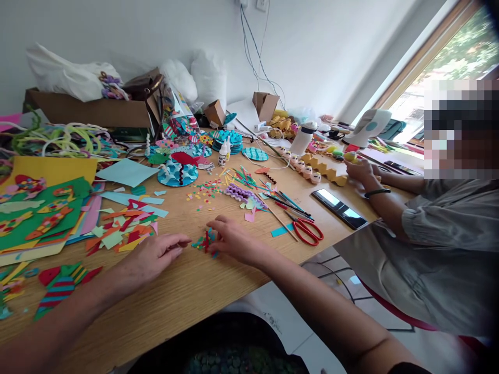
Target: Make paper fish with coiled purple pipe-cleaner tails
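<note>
My right hand (234, 242) is over a small pile of colourful paper bits (199, 242), its fingers apart and curved down at the pile's right side. The fingertips seem to touch the bits, though the fingers partly hide them. On the other side of the pile, my left hand (156, 255) rests low over the table with fingers stretched out and nothing visible in it. Beyond both hands lie scattered paper dots (205, 191). Cut paper scraps (117, 231) lie left of my left hand, and a striped paper fish (57, 296) is near that forearm.
Red-handled scissors (307, 232), brushes and a phone (338, 208) lie to the right. A glue bottle (222, 155) stands behind, near a blue paper-plate craft (178, 174). Another person's hand (360, 172) holds a small yellowish item beside egg-carton strips (327, 170).
</note>
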Demonstrator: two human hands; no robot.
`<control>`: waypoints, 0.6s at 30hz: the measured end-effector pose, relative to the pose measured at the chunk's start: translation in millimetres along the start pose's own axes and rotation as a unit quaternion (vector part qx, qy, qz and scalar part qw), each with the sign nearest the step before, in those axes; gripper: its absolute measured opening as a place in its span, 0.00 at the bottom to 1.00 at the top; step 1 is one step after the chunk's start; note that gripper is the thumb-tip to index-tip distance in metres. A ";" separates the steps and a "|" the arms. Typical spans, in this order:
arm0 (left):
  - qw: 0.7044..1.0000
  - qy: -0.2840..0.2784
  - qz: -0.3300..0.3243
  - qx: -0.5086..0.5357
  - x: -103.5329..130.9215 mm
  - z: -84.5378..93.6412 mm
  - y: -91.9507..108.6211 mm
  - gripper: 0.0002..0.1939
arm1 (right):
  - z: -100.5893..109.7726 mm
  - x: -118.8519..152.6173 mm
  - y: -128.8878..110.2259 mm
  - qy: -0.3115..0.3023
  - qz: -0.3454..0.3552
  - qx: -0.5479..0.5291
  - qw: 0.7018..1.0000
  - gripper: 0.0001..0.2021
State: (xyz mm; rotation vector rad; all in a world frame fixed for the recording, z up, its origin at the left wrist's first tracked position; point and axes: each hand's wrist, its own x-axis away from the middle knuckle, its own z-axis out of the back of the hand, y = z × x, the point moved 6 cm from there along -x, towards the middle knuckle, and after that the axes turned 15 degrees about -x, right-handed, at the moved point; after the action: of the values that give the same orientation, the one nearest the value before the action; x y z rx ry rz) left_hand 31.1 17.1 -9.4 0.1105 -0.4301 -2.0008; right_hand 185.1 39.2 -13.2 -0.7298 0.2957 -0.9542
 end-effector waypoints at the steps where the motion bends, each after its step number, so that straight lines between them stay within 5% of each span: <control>1: 1.000 -0.003 0.009 0.004 1.4 0.5 -4.3 0.20 | 4.5 2.4 5.1 0.006 -0.010 -0.004 1.000 0.27; 5: 0.999 -0.029 0.035 0.002 3.1 -0.6 -12.3 0.20 | 11.9 11.0 15.8 0.000 -0.040 0.010 0.999 0.23; 10: 0.999 -0.026 -0.023 -0.016 -8.7 -5.4 9.4 0.19 | 3.7 4.6 -2.2 -0.024 0.003 0.020 0.999 0.13; 18: 0.999 -0.019 -0.024 -0.043 -11.8 -6.3 1.6 0.19 | 12.1 19.1 8.0 -0.008 -0.004 0.058 0.998 0.26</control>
State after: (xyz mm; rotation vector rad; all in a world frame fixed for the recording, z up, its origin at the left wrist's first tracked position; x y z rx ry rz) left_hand 39.5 25.2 -16.0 0.0295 -0.3674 -2.0684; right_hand 207.3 31.7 -8.3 -0.6321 0.2218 -0.9636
